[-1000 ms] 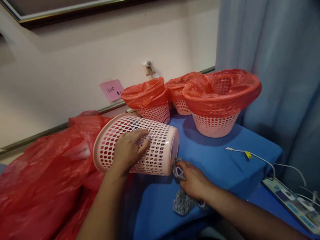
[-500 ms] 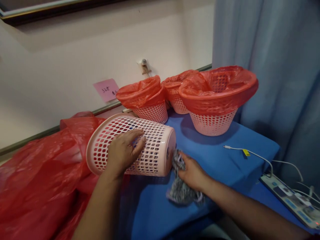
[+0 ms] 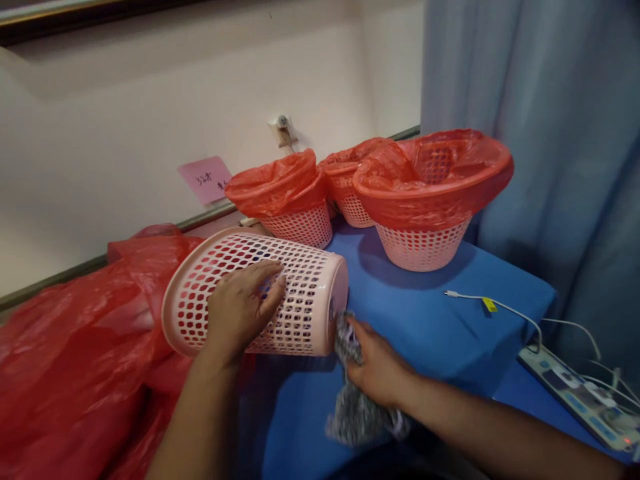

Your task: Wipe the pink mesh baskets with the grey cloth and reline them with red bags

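Observation:
A pale pink plastic waste basket [image 3: 295, 293] with a lattice wall lies on its side, its base facing right and its wide rim left. Across its upper side my left hand [image 3: 245, 303] holds it, fingers curved over the lattice and thumb apart from them. My right hand [image 3: 375, 363] is closed around a grey knitted cloth [image 3: 357, 413], whose loose end hangs down. The bunched upper part of the cloth touches the lower edge of the basket's base. Folds hide part of the right fingers.
Three baskets lined with red bags, the nearest a wide basket [image 3: 425, 247], stand at the back of the blue-covered table [image 3: 400, 320]. Red plastic bags [image 3: 75, 347] heap up at left. A white cable [image 3: 510, 308] crosses the right corner near a power strip [image 3: 575, 393].
My right hand and the cloth have moved down and slightly left along the basket's base. The view has shifted a little. My left hand stays on the basket.

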Motion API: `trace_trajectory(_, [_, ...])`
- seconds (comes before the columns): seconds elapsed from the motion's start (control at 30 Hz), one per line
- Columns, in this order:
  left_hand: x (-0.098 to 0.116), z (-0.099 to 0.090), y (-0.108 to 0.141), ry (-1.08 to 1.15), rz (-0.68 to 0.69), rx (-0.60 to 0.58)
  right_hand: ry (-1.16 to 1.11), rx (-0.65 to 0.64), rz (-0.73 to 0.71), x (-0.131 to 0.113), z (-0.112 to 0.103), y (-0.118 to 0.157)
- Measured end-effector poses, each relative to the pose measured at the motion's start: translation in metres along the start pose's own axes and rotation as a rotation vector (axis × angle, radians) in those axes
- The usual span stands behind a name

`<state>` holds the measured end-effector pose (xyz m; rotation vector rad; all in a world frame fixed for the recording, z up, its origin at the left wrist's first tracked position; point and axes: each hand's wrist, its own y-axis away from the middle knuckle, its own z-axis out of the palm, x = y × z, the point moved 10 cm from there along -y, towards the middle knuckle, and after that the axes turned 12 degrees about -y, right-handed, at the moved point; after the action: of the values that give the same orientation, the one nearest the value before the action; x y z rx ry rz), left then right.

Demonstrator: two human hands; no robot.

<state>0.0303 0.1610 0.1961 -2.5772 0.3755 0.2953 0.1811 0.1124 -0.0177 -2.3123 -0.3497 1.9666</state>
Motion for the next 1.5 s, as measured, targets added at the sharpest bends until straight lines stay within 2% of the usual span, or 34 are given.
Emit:
trace_trajectory(0.1, [0.002,-0.001,0.0,0.002,0.004,0.005,-0.003,0.135,0.073,-0.005,-0.027,-0.044])
trace_trajectory(0.17, [0.002,-0.001,0.001,0.002,0.001,0.008,-0.019,0.161,0.106,-0.005,-0.023,-0.057])
trace_trajectory(0.27, [0.0,-0.001,0.0,0.001,-0.01,0.008,-0.047,0.08,0.171,0.012,0.007,-0.037])
trace_trajectory(0.37, [-0.002,0.0,0.0,-0.002,-0.016,-0.008,-0.068,-0.023,0.115,0.021,0.025,-0.009])
trace_trajectory(0.47, [-0.005,0.0,0.001,-0.014,-0.023,-0.011,-0.13,-0.022,0.04,0.009,0.009,-0.02])
trace_trajectory(0.6, [-0.009,0.0,0.004,-0.016,-0.02,-0.001,-0.101,0.146,-0.053,-0.022,-0.029,-0.065])
trace_trajectory(0.67, [-0.01,0.001,0.005,-0.018,-0.022,-0.002,-0.056,0.152,-0.09,-0.028,-0.027,-0.074])
trace_trajectory(0.8, [-0.013,0.002,0.006,-0.027,-0.052,-0.002,0.052,-0.039,0.164,0.012,-0.002,-0.071])
trace_trajectory(0.87, [-0.015,0.003,0.007,-0.016,-0.061,0.004,0.055,-0.051,0.203,0.018,-0.006,-0.071])
trace_trajectory(0.93, [-0.016,0.003,0.007,-0.003,-0.064,0.012,0.03,0.061,0.089,0.0,-0.025,-0.077])
trace_trajectory(1.0, [-0.016,0.004,0.007,0.0,-0.066,0.011,0.025,0.16,-0.113,-0.028,-0.039,-0.079])
trace_trajectory(1.07, [-0.016,0.004,0.007,-0.008,-0.074,0.009,0.051,0.15,-0.237,-0.043,-0.035,-0.078])
trace_trajectory(1.1, [-0.017,0.004,0.007,-0.012,-0.08,0.01,0.072,0.109,-0.214,-0.038,-0.028,-0.078])
trace_trajectory(1.2, [-0.018,0.002,0.007,-0.027,-0.101,0.028,0.131,-0.061,0.044,0.006,-0.006,-0.079])
trace_trajectory(1.27, [-0.018,0.002,0.007,-0.034,-0.109,0.026,0.113,-0.122,0.147,0.028,-0.004,-0.083])
trace_trajectory(1.3, [-0.018,0.003,0.007,-0.037,-0.112,0.018,0.076,-0.096,0.153,0.031,-0.01,-0.089])
trace_trajectory(1.37, [-0.018,0.005,0.008,-0.04,-0.115,0.003,-0.053,0.061,0.103,0.023,-0.033,-0.102])
trace_trajectory(1.43, [-0.018,0.005,0.008,-0.037,-0.112,0.005,-0.199,0.248,-0.035,0.0,-0.056,-0.109])
trace_trajectory(1.5, [-0.017,0.005,0.008,-0.032,-0.1,0.016,-0.272,0.364,-0.217,-0.027,-0.065,-0.101])
